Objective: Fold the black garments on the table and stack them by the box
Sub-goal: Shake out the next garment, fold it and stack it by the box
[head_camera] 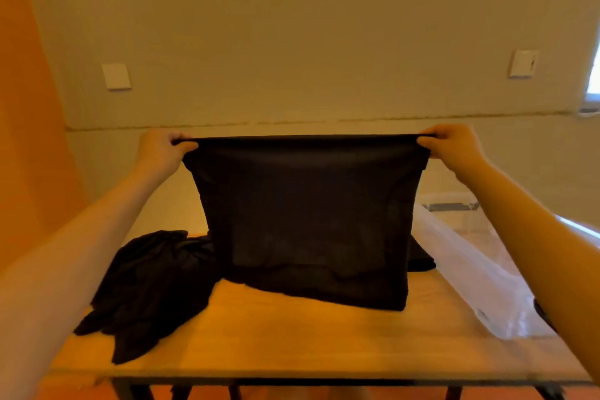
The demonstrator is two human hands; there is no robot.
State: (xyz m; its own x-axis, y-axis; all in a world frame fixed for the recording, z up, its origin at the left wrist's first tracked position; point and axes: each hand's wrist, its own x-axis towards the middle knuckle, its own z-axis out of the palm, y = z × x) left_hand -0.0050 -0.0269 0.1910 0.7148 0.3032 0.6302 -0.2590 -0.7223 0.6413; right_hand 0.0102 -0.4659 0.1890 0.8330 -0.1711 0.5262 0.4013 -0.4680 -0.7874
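The wooden table (292, 344) carries the whole job. Above its middle hangs a black garment (308, 221), stretched taut, its lower edge resting on the tabletop. The left hand (159, 148) and right hand (454, 148), held well apart, each pinch a top corner. An unfolded black heap (149, 286) lies at the left, and a clear box (461, 217) sits far right with folded black fabric (420, 256) beside it. The task seems partly done; at least two garments remain.

A black garment (305, 214) hangs stretched across mid-frame, top edge taut and level, its lower part bunched on the table. A crumpled heap of black garments (152, 286) lies lower left. The clear box (454, 214) sits right.
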